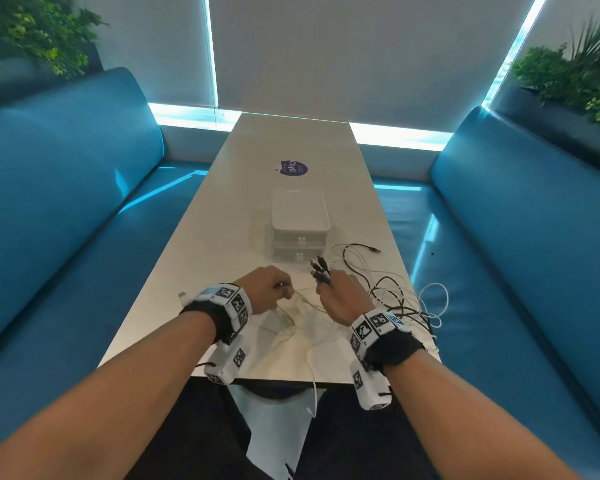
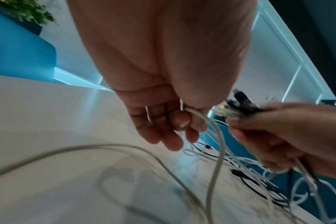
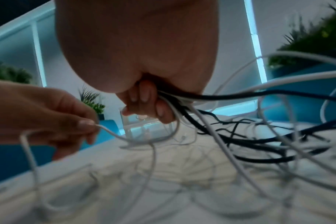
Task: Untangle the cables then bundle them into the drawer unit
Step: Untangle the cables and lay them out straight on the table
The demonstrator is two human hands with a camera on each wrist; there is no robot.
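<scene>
A tangle of black and white cables (image 1: 395, 299) lies on the white table (image 1: 222, 237), spreading to its right edge. My right hand (image 1: 340, 296) grips a bunch of cable ends (image 1: 319, 270) whose plugs stick up above its fingers; in the right wrist view the black and white cables (image 3: 230, 97) trail out of that fist. My left hand (image 1: 267, 289) pinches a single white cable (image 2: 217, 133) between thumb and fingers, just left of the right hand. The white two-drawer unit (image 1: 299, 226) stands behind both hands with both drawers closed.
A round dark sticker (image 1: 293, 168) lies farther back on the table. Blue benches (image 1: 66, 202) flank the table on both sides, with plants behind them. One white cable (image 1: 314, 393) hangs over the near table edge. A small white plug (image 1: 182, 294) lies at the left.
</scene>
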